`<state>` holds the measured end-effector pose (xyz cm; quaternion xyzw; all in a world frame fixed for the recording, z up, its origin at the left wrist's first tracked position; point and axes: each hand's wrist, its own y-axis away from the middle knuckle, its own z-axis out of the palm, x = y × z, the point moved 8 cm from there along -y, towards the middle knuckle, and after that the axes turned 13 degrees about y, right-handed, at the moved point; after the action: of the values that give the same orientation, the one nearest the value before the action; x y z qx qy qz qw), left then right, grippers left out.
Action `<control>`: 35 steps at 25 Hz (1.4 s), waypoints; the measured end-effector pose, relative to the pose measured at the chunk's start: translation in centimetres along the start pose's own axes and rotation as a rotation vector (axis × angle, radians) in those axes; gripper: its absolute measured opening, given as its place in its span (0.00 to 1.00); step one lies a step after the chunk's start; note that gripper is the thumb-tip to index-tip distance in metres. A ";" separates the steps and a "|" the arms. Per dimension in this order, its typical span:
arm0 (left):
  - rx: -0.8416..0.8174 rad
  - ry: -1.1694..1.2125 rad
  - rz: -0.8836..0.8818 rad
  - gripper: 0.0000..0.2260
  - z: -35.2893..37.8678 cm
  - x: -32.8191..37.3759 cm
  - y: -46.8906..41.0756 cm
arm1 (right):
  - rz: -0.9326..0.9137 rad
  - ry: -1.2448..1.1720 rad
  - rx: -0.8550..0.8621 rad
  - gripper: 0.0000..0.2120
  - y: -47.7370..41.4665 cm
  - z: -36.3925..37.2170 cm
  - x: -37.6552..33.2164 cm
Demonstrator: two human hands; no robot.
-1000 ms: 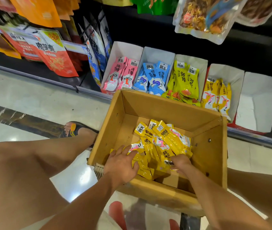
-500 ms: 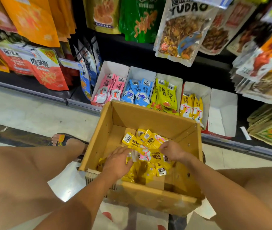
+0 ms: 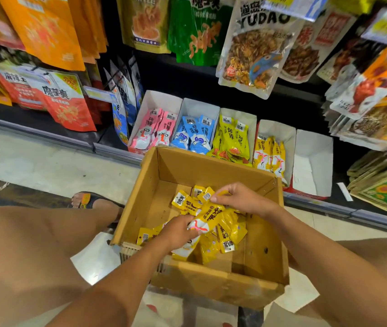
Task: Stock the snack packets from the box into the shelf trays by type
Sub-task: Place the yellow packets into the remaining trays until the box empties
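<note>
Grips yellow packets (image 3: 211,218) with left hand (image 3: 178,232), pinches one with right hand (image 3: 242,199), inside box (image 3: 211,166); plenty unstocked, four trays (image 3: 197,105) part-filled, rightmost tray (image 3: 312,161) bare.

Hanging YUDAO pouch (image 3: 256,50), green pouch (image 3: 197,31) beside it, red pouches (image 3: 67,102) at left, black sandal (image 3: 93,200) on tiled floor (image 3: 34,156)

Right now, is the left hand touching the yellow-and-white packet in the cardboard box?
Touching. The head view shows the left hand gripping the yellow-and-white packet at its white end, with no gap between them, above the other packets in the cardboard box.
</note>
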<state>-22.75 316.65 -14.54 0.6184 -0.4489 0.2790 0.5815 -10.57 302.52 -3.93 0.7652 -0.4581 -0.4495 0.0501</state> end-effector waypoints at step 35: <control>0.443 0.602 -0.315 0.09 -4.2 -5.8 -2.9 | 0.487 0.386 0.055 0.08 -10.1 7.0 17.7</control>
<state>-21.97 321.85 -20.23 0.6807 -0.0876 0.4451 0.5752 -5.95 297.52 -24.36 0.7051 -0.6221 -0.2582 0.2218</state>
